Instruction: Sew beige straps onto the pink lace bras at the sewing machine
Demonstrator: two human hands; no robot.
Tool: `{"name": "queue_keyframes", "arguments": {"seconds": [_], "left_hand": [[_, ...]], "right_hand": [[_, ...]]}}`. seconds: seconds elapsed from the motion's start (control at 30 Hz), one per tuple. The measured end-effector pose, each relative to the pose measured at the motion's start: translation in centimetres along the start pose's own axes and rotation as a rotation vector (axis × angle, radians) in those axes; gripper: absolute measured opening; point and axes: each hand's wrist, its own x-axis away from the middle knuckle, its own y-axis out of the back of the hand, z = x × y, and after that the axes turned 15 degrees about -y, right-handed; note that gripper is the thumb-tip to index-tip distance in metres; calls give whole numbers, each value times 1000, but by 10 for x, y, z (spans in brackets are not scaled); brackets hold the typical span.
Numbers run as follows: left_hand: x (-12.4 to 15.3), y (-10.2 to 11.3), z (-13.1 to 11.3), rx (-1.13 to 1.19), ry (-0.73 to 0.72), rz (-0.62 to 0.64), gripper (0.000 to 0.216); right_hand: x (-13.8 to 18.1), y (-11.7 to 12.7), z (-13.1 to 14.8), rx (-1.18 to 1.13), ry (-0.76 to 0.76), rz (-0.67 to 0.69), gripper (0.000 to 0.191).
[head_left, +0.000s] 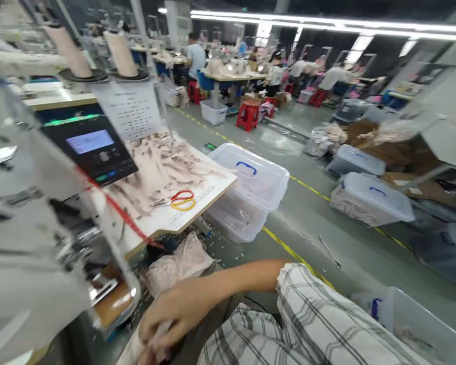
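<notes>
My right hand (178, 314) reaches in from the right, out of a checked sleeve (319, 309). Its fingers are curled round a bit of pale pink fabric (162, 333) at the bottom edge. Below it shows a blurred, skin-toned patch that may be part of my left hand, but I cannot make out its fingers. Just beyond my wrist lies a pale pink, bra-like garment (182, 261), partly hidden by my forearm. To the left stands a white sewing machine (26, 268), its lower arm close to my right hand.
Scissors with red and yellow handles (183, 201) lie on the white tabletop (201, 203) beside many pale fabric strips (163, 167). A control panel (91, 144) stands behind. A lidded plastic bin (247, 177) is beyond the table's edge; more bins (372, 197) line the right side. Several people sit farther back.
</notes>
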Motion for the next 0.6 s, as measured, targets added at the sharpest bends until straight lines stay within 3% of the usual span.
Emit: {"name": "queue_keyframes", "arguments": {"seconds": [0.1, 0.17, 0.23, 0.33, 0.43, 0.6], "left_hand": [[45, 47, 13, 6, 181, -157, 48], [75, 79, 12, 58, 314, -264, 54], [92, 99, 7, 257, 436, -355, 57], [95, 106, 4, 569, 481, -468, 48], [90, 97, 2, 628, 408, -533, 36], [91, 92, -4, 570, 413, -526, 37]], "right_hand": [[24, -8, 4, 28, -257, -508, 5], [31, -14, 4, 6, -332, -695, 7], [30, -23, 3, 20, -274, -721, 12], [23, -42, 11, 40, -190, -728, 15], [13, -57, 22, 52, -146, -769, 16], [2, -60, 22, 1, -230, -810, 15]]}}
